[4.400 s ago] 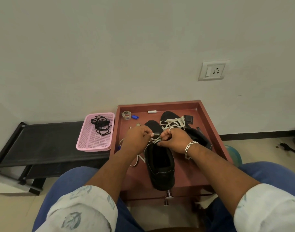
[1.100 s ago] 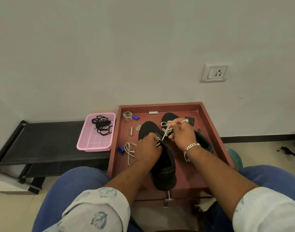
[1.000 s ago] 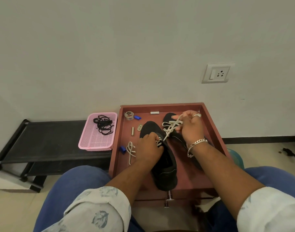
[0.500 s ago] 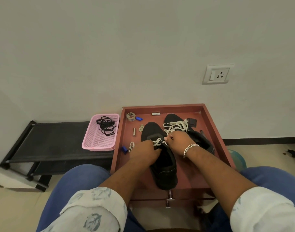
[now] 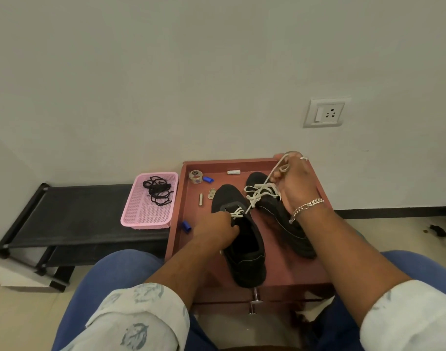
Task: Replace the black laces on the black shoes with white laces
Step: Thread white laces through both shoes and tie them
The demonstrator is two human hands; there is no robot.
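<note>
Against the pale wall, a red tray (image 5: 177,231) is holding both shoes. Her left hand (image 5: 215,230) is gripping the near shoe (image 5: 247,262), fingers curled at its eyelets, while her right hand (image 5: 294,183) is pinching the white lace (image 5: 263,190) taut.

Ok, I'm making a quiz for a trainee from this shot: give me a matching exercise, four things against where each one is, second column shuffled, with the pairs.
Things:
1. black laces
2. white lace
3. tape roll
4. socket

Places:
A. on the wall
B. far left corner of the red tray
C. in the pink basket
D. pulled taut by the right hand

Pairs: 1-C, 2-D, 3-B, 4-A
</note>
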